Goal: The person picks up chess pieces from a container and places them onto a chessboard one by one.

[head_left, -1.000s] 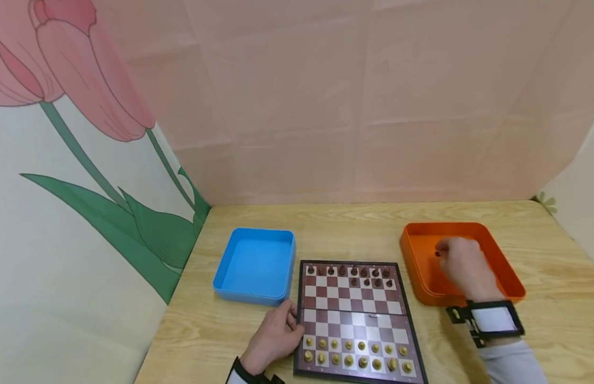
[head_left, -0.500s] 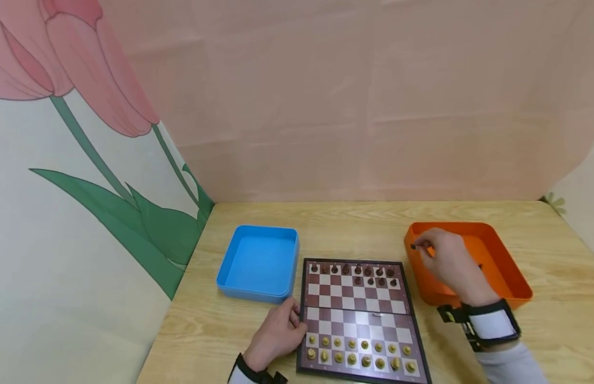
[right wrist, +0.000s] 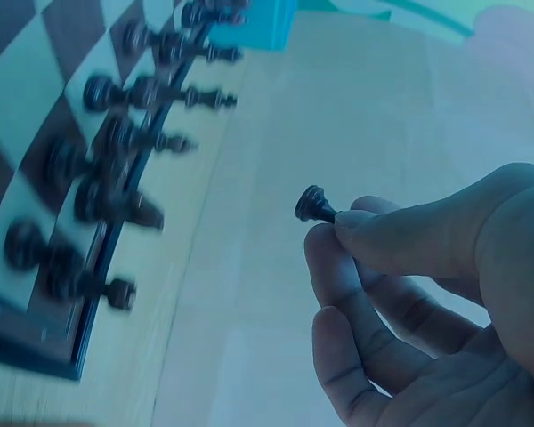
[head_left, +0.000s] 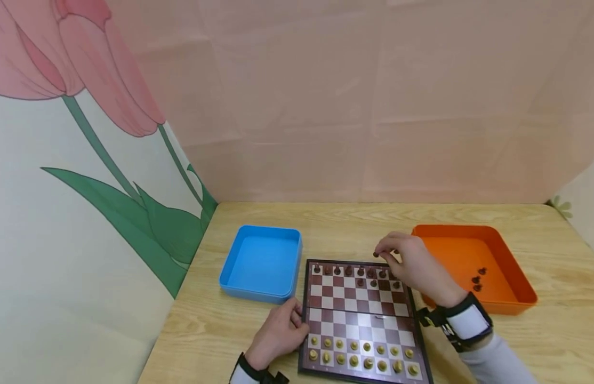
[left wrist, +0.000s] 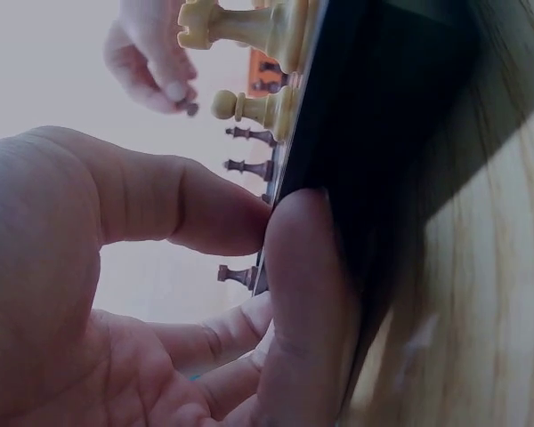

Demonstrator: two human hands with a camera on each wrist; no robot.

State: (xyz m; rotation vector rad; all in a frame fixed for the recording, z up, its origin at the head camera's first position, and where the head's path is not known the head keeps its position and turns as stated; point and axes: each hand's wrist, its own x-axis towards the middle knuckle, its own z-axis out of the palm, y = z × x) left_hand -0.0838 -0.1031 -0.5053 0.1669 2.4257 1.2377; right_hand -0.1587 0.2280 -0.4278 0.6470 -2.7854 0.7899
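Note:
A chessboard (head_left: 355,296) lies on the wooden table. My left hand (head_left: 279,329) pinches its left edge between thumb and finger, close up in the left wrist view. Over the board's far right corner, my right hand (head_left: 418,265) pinches a small dark chess piece (right wrist: 313,205) between thumb and index finger. The piece's base points outward and its head is hidden by the fingertips. Dark pieces (head_left: 348,270) fill the far row, with several dark pawns (head_left: 373,283) before them on the right. Gold pieces (head_left: 368,363) stand in two rows at the near side.
An orange tray (head_left: 513,266) to the board's right holds three dark chess pieces (head_left: 476,280). A blue tray (head_left: 261,261) stands at the board's upper left. A pink cloth backdrop (head_left: 287,106) rises behind the table.
My right hand has moved left, out of the orange tray to the board's far right corner, carrying the dark chess piece. My left hand has kept its grip on the board's edge.

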